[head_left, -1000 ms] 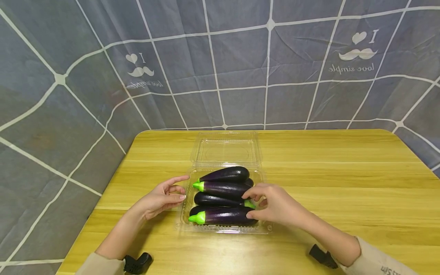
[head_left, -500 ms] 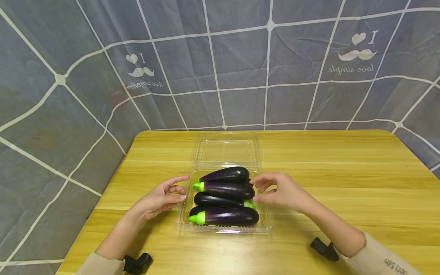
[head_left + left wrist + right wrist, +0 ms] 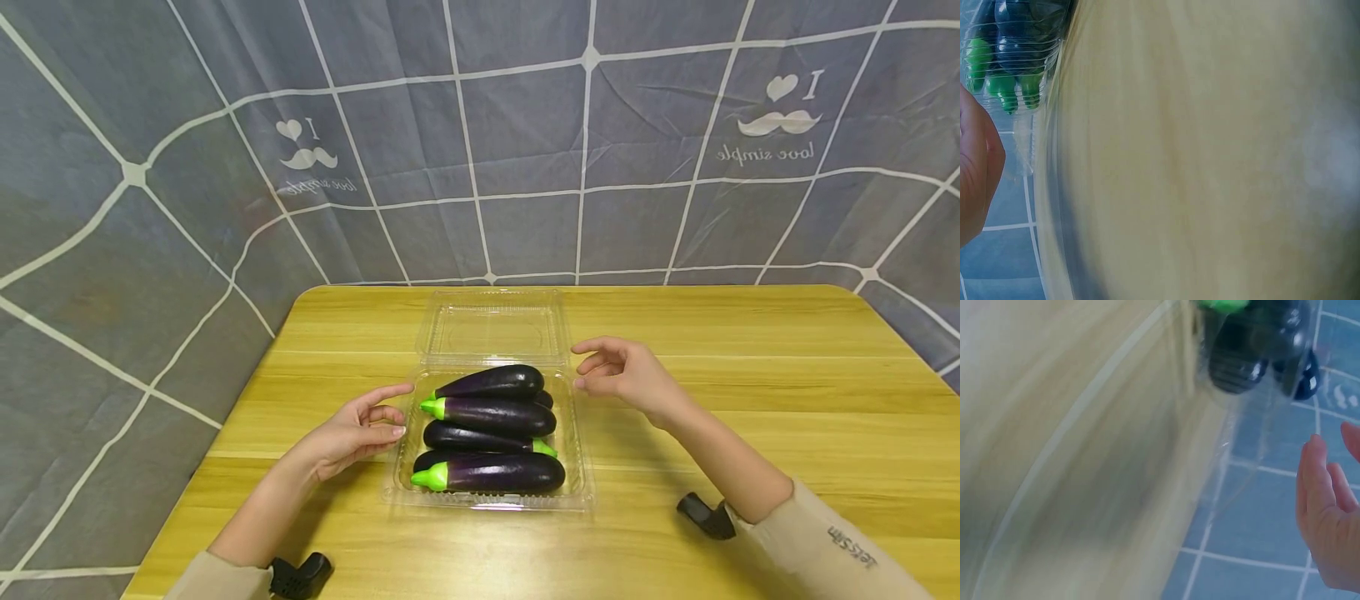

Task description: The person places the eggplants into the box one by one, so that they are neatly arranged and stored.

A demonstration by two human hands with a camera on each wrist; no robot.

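Note:
A clear plastic clamshell container (image 3: 583,492) stands on the table with its lid (image 3: 495,332) folded back. Several dark purple eggplants with green caps lie stacked inside, among them a front eggplant (image 3: 506,472), a middle eggplant (image 3: 498,414) and a back eggplant (image 3: 495,382). At the container's left wall is my left hand (image 3: 356,435), fingers loosely bent, fingertips at or very near the plastic. To the right of the hinge my right hand (image 3: 633,379) hovers with relaxed fingers, holding nothing. The right wrist view shows this hand (image 3: 1329,519) apart from the eggplants (image 3: 1235,369).
The wooden table (image 3: 750,400) extends widely to the right and ends on the left not far from my left arm. A grey curtain (image 3: 525,167) with white lines hangs behind and at the sides. Black wrist devices, such as the right one (image 3: 707,517), jut from both sleeves.
My right hand has left the eggplants at the container's right side and moved away, back and to the right. The left hand and the eggplants look unmoved.

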